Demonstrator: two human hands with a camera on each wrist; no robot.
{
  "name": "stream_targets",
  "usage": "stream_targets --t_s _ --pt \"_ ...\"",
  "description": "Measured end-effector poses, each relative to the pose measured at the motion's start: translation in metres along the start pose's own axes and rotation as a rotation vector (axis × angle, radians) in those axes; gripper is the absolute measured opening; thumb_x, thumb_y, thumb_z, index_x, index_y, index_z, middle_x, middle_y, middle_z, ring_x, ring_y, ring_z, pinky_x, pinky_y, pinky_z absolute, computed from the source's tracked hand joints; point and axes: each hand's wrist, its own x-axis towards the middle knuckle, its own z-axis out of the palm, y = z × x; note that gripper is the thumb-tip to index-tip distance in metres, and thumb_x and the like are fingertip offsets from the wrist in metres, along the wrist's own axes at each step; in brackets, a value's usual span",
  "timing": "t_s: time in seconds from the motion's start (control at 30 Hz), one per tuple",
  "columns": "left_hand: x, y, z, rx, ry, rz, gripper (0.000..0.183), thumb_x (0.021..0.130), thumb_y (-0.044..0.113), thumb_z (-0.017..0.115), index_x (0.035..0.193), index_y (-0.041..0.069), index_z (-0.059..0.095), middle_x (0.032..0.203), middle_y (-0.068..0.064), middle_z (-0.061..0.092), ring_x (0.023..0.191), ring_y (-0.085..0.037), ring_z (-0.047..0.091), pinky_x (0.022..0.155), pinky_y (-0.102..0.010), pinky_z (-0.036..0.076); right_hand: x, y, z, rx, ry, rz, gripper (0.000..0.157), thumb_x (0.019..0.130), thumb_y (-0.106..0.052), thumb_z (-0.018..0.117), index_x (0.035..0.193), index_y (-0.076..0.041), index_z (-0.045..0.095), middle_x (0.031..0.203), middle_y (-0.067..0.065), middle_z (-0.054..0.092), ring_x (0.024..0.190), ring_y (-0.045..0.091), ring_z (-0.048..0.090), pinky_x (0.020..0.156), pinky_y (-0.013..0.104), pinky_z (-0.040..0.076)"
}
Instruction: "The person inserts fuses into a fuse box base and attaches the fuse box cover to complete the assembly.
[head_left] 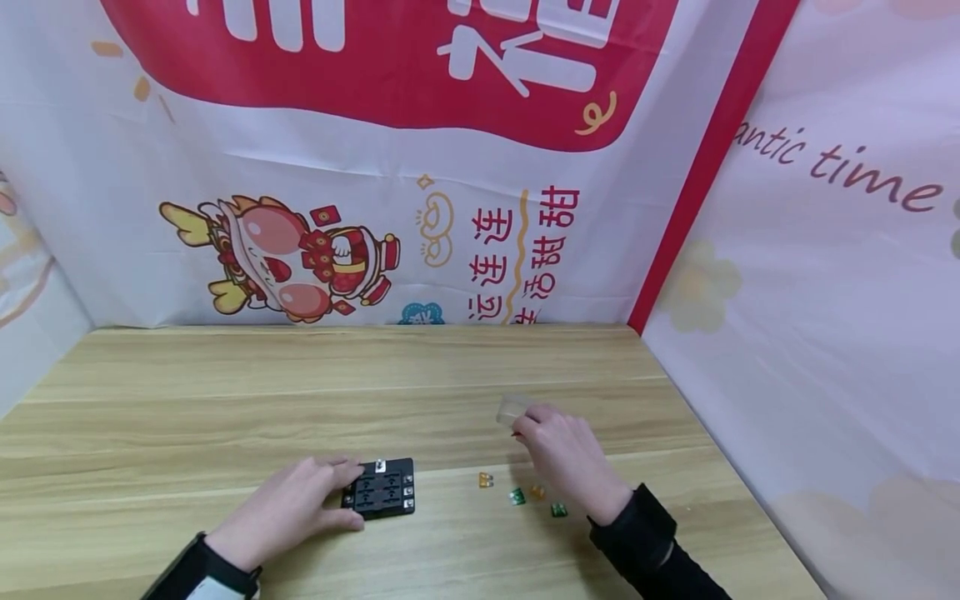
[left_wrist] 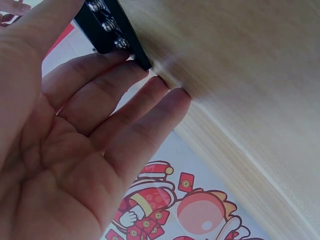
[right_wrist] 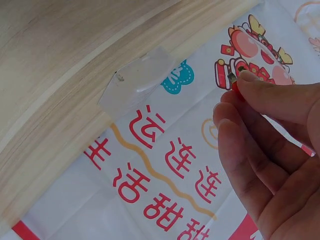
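Observation:
A black fuse box with metal screw terminals along its edges lies on the wooden table. My left hand holds it at its left side, thumb at the near corner and fingers at the far one. In the left wrist view the fingertips meet the edge of the box. Between thumb and forefinger, my right hand pinches a small red blade fuse, mostly covered by the fingertips. Just beyond that hand stands a small clear plastic box. Nearer lie an orange fuse and a green fuse.
Beside my right wrist lie a second orange fuse and another green fuse. The wooden table runs back to a printed cloth. A white cloth hangs along the right side.

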Motion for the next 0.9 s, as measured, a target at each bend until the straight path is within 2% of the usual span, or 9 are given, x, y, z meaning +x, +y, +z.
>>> stream_targets --t_s 0.23,0.37,0.53,0.73,0.9 --pt "0.0 0.0 0.002 -0.01 -0.019 -0.031 0.062 0.075 0.05 0.072 0.117 0.005 0.065 0.119 -0.017 0.06 0.105 -0.033 0.059 0.085 -0.045 0.043 0.002 -0.004 0.003 0.0 0.046 -0.047 0.01 0.081 -0.011 0.074 0.09 -0.014 0.071 0.082 -0.003 0.061 0.071 0.008 0.057 0.05 0.02 0.041" --pt "0.001 0.0 0.002 -0.015 -0.039 -0.058 0.063 0.074 0.052 0.072 0.118 0.007 0.065 0.119 -0.015 0.061 0.106 -0.032 0.059 0.086 -0.045 0.043 0.004 -0.008 0.003 0.032 0.099 -0.082 0.011 0.08 -0.01 0.074 0.089 -0.015 0.072 0.08 -0.004 0.06 0.069 0.007 0.055 0.051 0.019 0.041" --pt "0.002 0.0 0.002 -0.016 -0.04 -0.058 0.063 0.074 0.051 0.072 0.118 0.007 0.065 0.119 -0.014 0.061 0.106 -0.031 0.059 0.086 -0.044 0.043 0.008 -0.016 0.002 0.074 0.155 -0.114 0.009 0.079 -0.009 0.074 0.086 -0.013 0.072 0.077 -0.005 0.058 0.067 0.006 0.054 0.051 0.018 0.04" --pt "0.001 0.001 0.001 -0.004 -0.036 -0.068 0.063 0.073 0.051 0.073 0.118 0.008 0.066 0.119 -0.013 0.061 0.107 -0.03 0.058 0.087 -0.044 0.043 0.017 -0.027 -0.001 0.089 0.185 -0.145 0.007 0.079 -0.01 0.075 0.085 -0.013 0.073 0.076 -0.006 0.056 0.066 0.006 0.053 0.054 0.018 0.041" --pt "0.001 0.002 0.001 0.002 -0.027 -0.064 0.063 0.073 0.052 0.073 0.118 0.008 0.066 0.119 -0.013 0.061 0.106 -0.03 0.059 0.086 -0.044 0.043 0.024 -0.036 -0.002 0.084 0.196 -0.163 0.006 0.079 -0.012 0.075 0.085 -0.014 0.074 0.075 -0.006 0.06 0.065 0.007 0.055 0.056 0.018 0.042"
